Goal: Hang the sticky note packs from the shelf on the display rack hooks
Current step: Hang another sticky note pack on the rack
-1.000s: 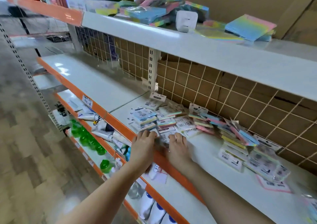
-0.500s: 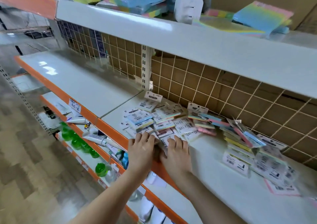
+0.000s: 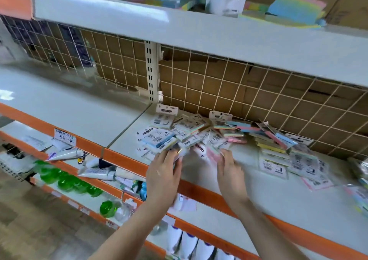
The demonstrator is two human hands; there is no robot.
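Near the shelf (image 3: 249,196) front edge, the left hand (image 3: 162,177) and the right hand (image 3: 231,172) each grip packs (image 3: 159,140) (blurred).

Counts – shelf scene
Two hands: left hand (image 3: 162,177), right hand (image 3: 231,172); sticky note packs (image 3: 191,132) – heaped, too many to count; green bottles (image 3: 65,182) about six, blurred.

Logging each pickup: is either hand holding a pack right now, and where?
The right hand pinches a pink sticky note pack at its near edge. The left hand's grip is too blurred to tell.
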